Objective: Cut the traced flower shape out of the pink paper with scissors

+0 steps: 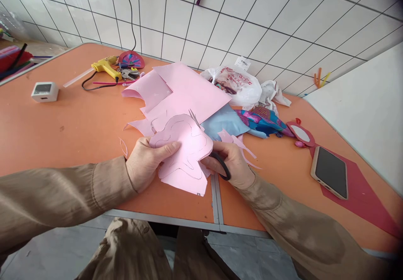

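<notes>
Pinching the pink paper [184, 156], which looks light, floppy and easy to tear, by its left edge above the orange table [78, 124], the left hand [146, 164] holds on while the right hand [236, 166] clasps the scissors [221, 165].

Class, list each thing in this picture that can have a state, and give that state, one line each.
left hand: closed on the pink paper shape
right hand: closed on the scissors
pink paper shape: held up, partly cut along its pencil outline
scissors: gripped, blade tips showing above the paper
phone: face up, screen dark
glue gun: lying on its side
</notes>
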The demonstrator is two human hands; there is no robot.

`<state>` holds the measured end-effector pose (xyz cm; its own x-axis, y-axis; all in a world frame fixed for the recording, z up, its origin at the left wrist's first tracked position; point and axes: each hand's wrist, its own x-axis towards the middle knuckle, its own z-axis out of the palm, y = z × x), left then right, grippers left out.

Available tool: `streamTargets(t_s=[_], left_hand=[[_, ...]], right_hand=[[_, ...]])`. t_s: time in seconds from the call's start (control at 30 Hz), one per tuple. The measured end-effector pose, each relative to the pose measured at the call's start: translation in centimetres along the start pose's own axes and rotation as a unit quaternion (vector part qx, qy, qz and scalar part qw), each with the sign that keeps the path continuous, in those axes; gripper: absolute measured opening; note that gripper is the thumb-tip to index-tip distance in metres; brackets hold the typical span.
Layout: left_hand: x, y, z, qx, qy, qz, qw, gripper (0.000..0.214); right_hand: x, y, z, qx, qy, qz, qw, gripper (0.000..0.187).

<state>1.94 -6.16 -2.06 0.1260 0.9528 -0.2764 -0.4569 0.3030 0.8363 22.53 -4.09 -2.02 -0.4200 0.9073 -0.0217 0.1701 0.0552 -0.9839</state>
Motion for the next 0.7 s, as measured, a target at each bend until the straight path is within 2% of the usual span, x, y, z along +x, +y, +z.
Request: streamTargets(t_s=[0.4,0.7], left_hand=[[0.07,0.1,-0.05,-0.022,-0.015,0.004,1.0,0.02],[0.59,0.74,-0.27,-0.021,-0.028,-0.012,0.999,0.025]], right_hand=[[0.11,0.16,0.11,-0.006,0.003,-0.008,1.0,0.029],[0.2,-0.22,-0.18,-0.04,0.002,-0.021,0.999,0.029]])
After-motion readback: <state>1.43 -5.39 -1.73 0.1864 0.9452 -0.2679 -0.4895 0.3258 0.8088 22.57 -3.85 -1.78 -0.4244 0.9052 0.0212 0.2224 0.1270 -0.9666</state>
